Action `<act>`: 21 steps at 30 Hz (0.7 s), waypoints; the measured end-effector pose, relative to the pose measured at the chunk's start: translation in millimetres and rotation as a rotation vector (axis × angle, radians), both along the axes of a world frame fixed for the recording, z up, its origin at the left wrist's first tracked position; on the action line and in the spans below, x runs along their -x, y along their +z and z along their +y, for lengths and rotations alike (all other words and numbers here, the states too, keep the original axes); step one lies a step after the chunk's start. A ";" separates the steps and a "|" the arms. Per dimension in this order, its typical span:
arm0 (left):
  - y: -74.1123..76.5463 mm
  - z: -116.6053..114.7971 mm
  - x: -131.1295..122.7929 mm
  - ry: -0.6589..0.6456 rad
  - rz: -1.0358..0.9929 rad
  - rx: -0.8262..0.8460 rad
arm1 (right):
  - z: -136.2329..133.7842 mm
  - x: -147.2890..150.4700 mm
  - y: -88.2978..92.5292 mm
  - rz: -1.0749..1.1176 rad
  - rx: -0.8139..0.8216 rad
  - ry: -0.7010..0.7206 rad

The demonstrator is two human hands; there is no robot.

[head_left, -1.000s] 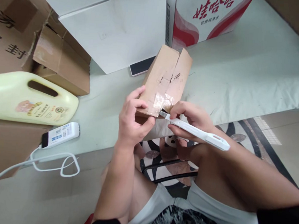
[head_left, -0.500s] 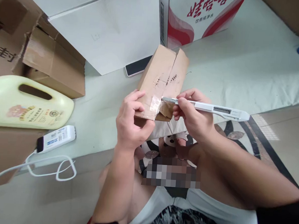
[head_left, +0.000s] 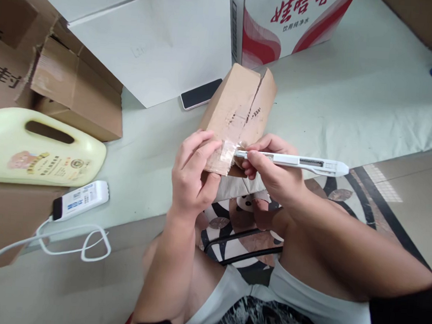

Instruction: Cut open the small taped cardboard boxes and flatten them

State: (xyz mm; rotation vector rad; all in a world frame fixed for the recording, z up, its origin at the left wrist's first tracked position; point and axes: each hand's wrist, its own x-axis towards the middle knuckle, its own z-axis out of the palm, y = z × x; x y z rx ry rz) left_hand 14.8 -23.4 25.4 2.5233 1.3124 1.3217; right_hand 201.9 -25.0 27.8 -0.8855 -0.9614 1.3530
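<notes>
A brown cardboard box (head_left: 239,94) lies at the middle of the cloth-covered surface, with a seam running along its top. My left hand (head_left: 193,172) grips its near left corner, fingers on top and thumb at the near end. In my right hand (head_left: 274,168) is a white utility knife (head_left: 304,163), held like a pen with its handle pointing right. The knife's tip touches clear tape (head_left: 227,152) at the near end of the seam. Some of my right fingers sit against the box's near right edge.
A phone (head_left: 200,94) lies behind the box, beside a large white box (head_left: 165,45). A white-and-red carton (head_left: 292,29) stands at the back. On the left are a pale yellow jug (head_left: 60,161), an open cardboard box (head_left: 76,88) and a white power strip (head_left: 82,201) with a cable.
The knife and my right hand have moved slightly left and down along the tape. My left fingers have shifted further over the box's top, and the box has turned slightly.
</notes>
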 end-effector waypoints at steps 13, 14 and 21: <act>1.1 -2.3 2.4 -0.061 -0.098 0.068 | -1.0 -2.0 2.9 -0.034 0.092 0.020; 1.1 -2.9 2.3 -0.064 -0.099 0.073 | -2.0 -1.8 3.8 -0.045 0.090 0.023; 1.0 -2.8 2.2 -0.096 -0.150 0.100 | -1.7 -5.3 4.5 -0.032 0.159 0.042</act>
